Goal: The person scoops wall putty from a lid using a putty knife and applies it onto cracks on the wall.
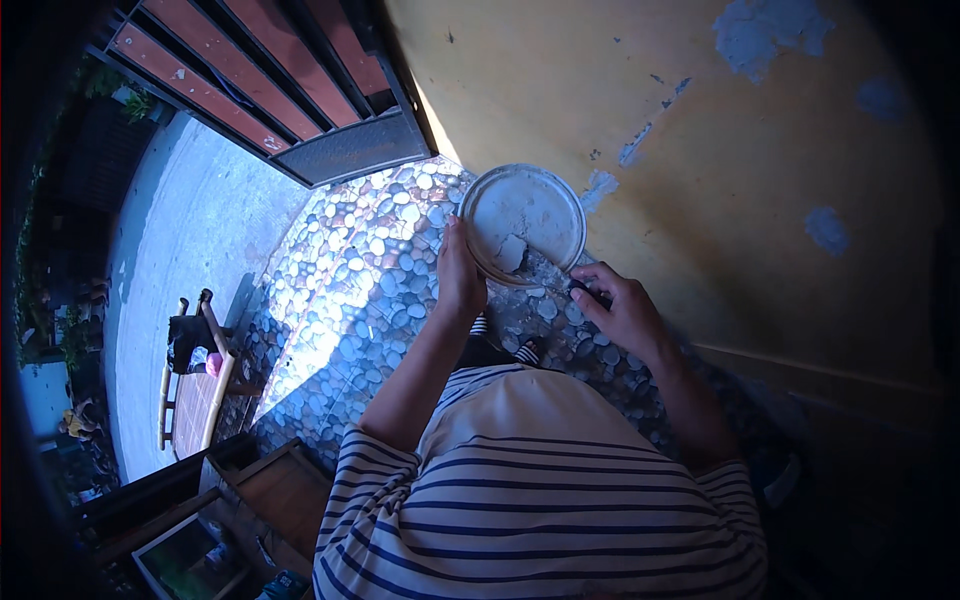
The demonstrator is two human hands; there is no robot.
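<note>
In front of my body, my left hand [461, 275] grips the left rim of a round whitish lid [522, 205], its inner face turned up and smeared with pale residue. My right hand [626, 312] is closed around the dark handle of a putty knife [547, 272]. The knife's blade reaches over the lid's lower right rim. A lump of pale putty [511, 253] sits at the blade's end, over the lid; whether it rests on the blade or on the lid is hard to tell.
A yellow wall [720, 210] with whitish filler patches [826, 230] rises ahead and to the right. At upper left stands a red-and-black slatted door [250, 75]. Pebble-patterned floor [380, 270] lies below. A bamboo-framed bench [197, 400] and wooden furniture [285, 495] are at left.
</note>
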